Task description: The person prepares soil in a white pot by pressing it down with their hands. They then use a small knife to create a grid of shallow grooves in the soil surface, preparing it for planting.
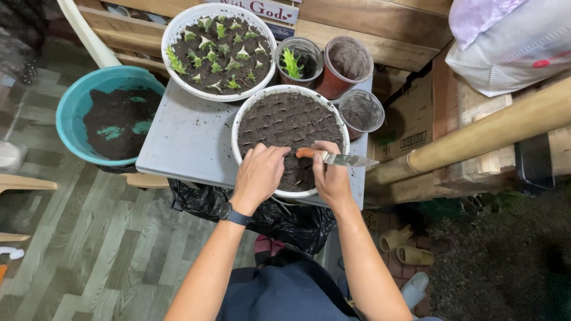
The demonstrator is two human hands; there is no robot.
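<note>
A: Quick pass. Your left hand [260, 174] sits fingers-down on the soil at the near edge of the white bowl [240, 117], fingertips bunched and pressing into the dirt. Whether it pinches anything, can't tell, the knuckles hide it.

B: And the right?

A: Your right hand [331, 172] is closed around the orange handle of a small knife [336, 158]. The blade sticks out to your right, roughly level, past the bowl's rim. You hold it sideways like that so the edge stays clear of your left fingers, I'd say.

B: Soil state?

A: Rows of dimples cover the soil in that bowl, evenly spaced. Both hands work the nearest row, which keeps your reach short.

B: Surroundings?

A: The bowl rests on a grey worktop [184, 137]. Behind it, touching or nearly so, a second white bowl [176, 31] is full of small green cuttings set in rows. To the right of that stand a clear cup with one green cutting [292, 62], a brown pot [350, 62] and another clear cup [361, 110] with soil only. A teal tub [71, 107] of loose soil sits left, below the worktop's edge, within arm's swing for refills.
</note>
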